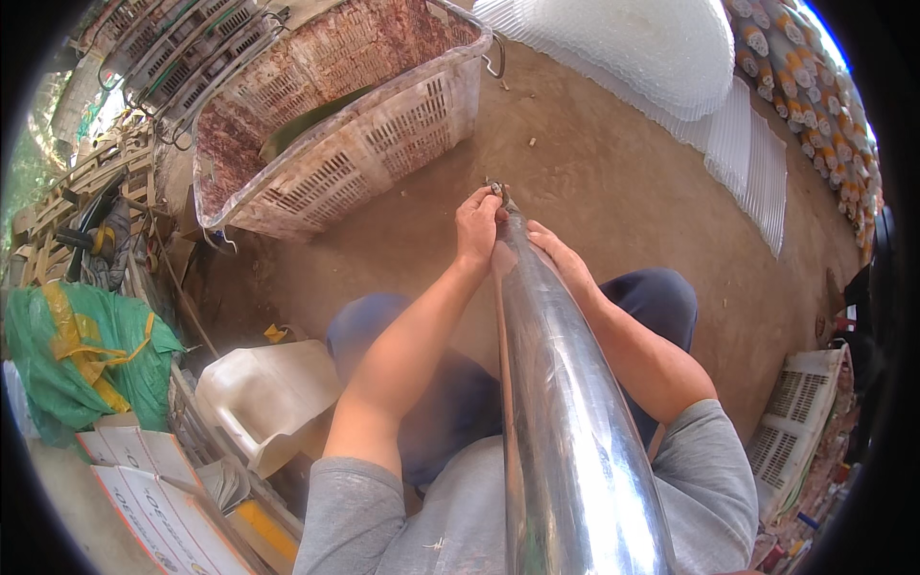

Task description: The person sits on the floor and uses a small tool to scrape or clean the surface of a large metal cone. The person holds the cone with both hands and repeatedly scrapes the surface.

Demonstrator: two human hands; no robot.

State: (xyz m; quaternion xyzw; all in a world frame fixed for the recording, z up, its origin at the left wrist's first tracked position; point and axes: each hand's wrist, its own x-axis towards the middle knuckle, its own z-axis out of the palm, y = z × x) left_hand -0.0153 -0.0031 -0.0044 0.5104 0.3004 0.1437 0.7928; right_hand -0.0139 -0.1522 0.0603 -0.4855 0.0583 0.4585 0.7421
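Observation:
A long, shiny metal tube (568,402) runs from the bottom of the view, over my chest and between my knees, to its narrow-looking far end. At that end the fingers of my left hand (478,223) pinch a small dark metal fitting (497,190); what kind it is cannot be made out. My right hand (564,259) lies along the right side of the tube near the same end, its fingers fairly straight against the surface. The tube hides part of that hand.
A stained plastic crate (381,144) with a long green piece inside stands ahead left. Bubble wrap (647,57) lies ahead right, near stacked orange-and-white rolls (812,93). A cut white jug (280,388) and green sack (93,352) are left, another crate (794,424) right.

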